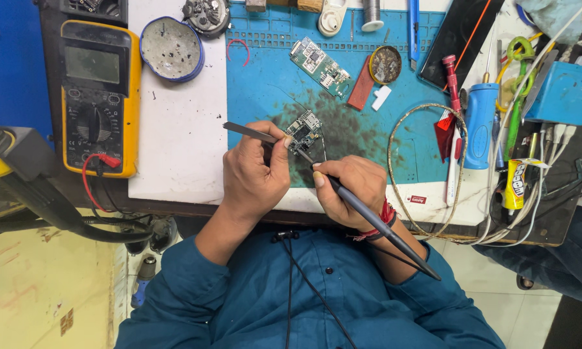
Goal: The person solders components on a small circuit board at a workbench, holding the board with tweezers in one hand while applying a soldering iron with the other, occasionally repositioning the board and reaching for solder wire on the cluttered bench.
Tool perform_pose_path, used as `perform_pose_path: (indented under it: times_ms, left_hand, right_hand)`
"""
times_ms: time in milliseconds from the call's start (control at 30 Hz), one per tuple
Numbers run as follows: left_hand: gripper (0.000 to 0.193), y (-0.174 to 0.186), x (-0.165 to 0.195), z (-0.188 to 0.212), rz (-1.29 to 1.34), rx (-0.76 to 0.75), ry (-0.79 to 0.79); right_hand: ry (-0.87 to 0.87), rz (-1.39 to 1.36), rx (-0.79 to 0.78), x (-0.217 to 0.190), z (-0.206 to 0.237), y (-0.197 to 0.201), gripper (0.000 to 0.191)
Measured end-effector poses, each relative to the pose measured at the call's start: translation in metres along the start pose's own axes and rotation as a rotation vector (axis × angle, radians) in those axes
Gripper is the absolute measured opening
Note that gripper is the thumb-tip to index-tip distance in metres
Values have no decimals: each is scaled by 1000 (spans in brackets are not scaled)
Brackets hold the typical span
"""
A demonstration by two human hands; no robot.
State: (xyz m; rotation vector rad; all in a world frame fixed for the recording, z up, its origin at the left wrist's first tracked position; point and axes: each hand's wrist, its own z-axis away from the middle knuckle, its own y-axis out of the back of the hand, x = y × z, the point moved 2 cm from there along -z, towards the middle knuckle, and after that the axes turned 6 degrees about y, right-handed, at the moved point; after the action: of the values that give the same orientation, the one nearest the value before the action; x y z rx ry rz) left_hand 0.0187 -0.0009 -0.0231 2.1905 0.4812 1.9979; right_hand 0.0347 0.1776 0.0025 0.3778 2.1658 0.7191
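A small green circuit board (303, 131) lies on the blue work mat (265, 84) near the bench's front edge. My left hand (255, 173) grips grey metal tweezers (247, 132) whose tips rest on the board. My right hand (349, 189) holds a dark soldering iron (381, 226) like a pen, its tip touching the board's lower side. A thin wire runs from the board toward me.
A second, longer circuit board (320, 66) lies further back on the mat. A yellow multimeter (99, 97) sits at the left, next to a round blue tin (171, 48). At the right are a blue-handled tool (481, 126), a glue tube (514, 186), cables and a braided wire loop (394, 171).
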Motion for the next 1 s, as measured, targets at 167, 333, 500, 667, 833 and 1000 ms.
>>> perform_pose_path:
  times_ms: [167,333,500,667,833,1000]
  left_hand:
    - [14,0,0,-1,6,-13,2]
    - [14,0,0,-1,2,-12,5]
    - [14,0,1,-1,-1,-8,-3]
    - [14,0,1,-1,10,-6,6]
    - [14,0,0,-1,4,-8,-6]
    - [14,0,0,1,33,-10,2]
  right_hand:
    - [-1,-5,0,0,-1,1,11]
    - [9,-9,3,0,-1,1,11]
    - [-4,-23,-7,0,-2,2,12]
    - [-14,-17,-4,0,-2,2,11]
    - [-19,-13,-2,1,0,2,10]
    - [-18,-26,36,1,4,4,10]
